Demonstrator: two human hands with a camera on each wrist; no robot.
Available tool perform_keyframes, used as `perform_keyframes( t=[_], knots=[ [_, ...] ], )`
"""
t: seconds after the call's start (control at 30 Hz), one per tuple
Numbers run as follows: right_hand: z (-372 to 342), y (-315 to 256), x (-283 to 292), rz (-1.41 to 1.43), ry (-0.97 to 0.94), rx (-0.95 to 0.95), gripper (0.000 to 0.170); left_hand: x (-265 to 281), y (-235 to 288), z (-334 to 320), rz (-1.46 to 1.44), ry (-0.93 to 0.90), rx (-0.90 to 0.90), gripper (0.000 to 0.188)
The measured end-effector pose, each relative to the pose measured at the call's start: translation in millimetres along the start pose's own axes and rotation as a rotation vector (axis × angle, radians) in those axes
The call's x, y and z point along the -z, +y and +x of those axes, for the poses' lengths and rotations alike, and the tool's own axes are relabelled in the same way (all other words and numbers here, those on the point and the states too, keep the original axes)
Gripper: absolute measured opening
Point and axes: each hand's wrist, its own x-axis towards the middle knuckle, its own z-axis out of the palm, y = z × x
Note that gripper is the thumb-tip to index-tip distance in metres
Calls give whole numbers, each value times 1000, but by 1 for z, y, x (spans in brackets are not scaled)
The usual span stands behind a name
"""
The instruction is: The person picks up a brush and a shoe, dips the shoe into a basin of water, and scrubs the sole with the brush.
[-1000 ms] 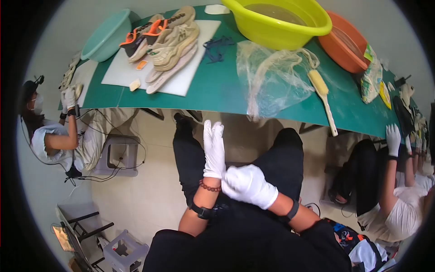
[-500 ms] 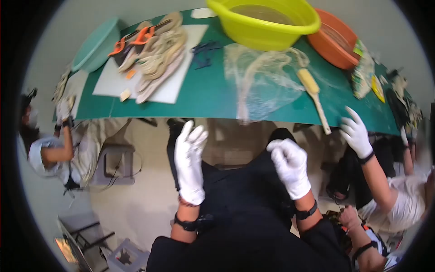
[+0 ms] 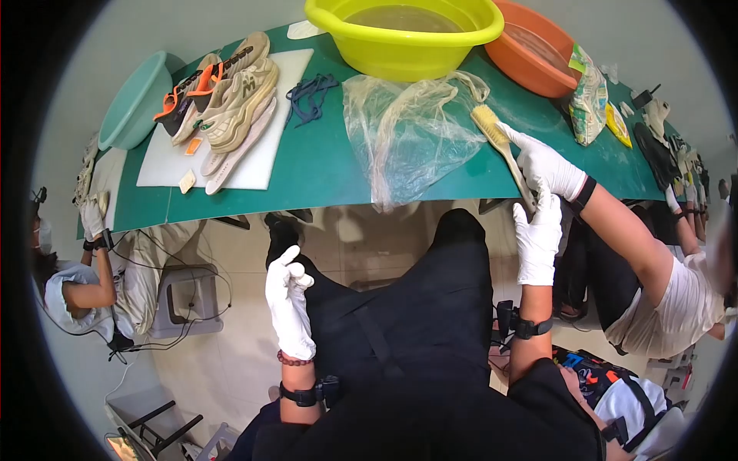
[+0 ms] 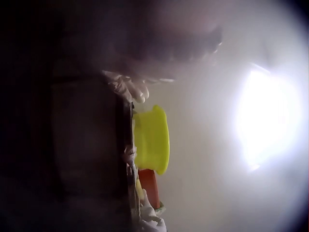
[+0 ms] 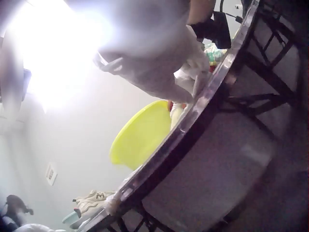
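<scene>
In a white glove, the left hand (image 3: 289,307) is held over the left thigh, fingers loosely bent and holding nothing. The white-gloved right hand (image 3: 538,240) is raised at the table's front edge, its fingers at the handle end of a wooden brush (image 3: 516,173); whether they touch it I cannot tell. Another person's gloved hand (image 3: 550,165) lies over the brush from the right. In the right wrist view, the right hand (image 5: 154,72) has its fingertips beside that person's glove. A crumpled clear plastic bag (image 3: 407,134) lies left of the brush.
On the green table (image 3: 307,173) are a yellow-green basin (image 3: 407,46) of water, an orange basin (image 3: 530,54), a teal basin (image 3: 138,104), shoes (image 3: 238,107) on a white pad (image 3: 257,169), and blue laces (image 3: 311,98). People sit on both sides.
The hands have parted; the left went left, the right moved right and up to the brush handle. The neighbour's hand has moved onto the brush. The view has shifted right.
</scene>
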Motion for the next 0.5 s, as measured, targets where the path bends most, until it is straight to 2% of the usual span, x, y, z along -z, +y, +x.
perform_keyframes(
  t=[0.13, 0.17, 0.27, 0.3, 0.4, 0.5],
  knots=[
    [0, 8, -18, 65, 72, -14, 49, -3, -6, -1, 46, -50, 3, 43],
    [3, 9, -20, 127, 115, 20, 37, -2, -8, -1, 47, -63, 17, 45],
    [1, 17, -24, 231, 68, -34, 30, -1, -9, -2, 59, -67, 30, 44],
    [1, 19, -27, 218, 140, 3, 25, -1, -10, -3, 58, -61, 31, 44],
    [-8, 16, -33, 492, 172, -40, 25, 3, -14, -3, 53, -62, 42, 42],
    [-13, 24, -35, 984, 52, -314, 21, 6, -18, -3, 53, -68, 52, 42]
  ],
)
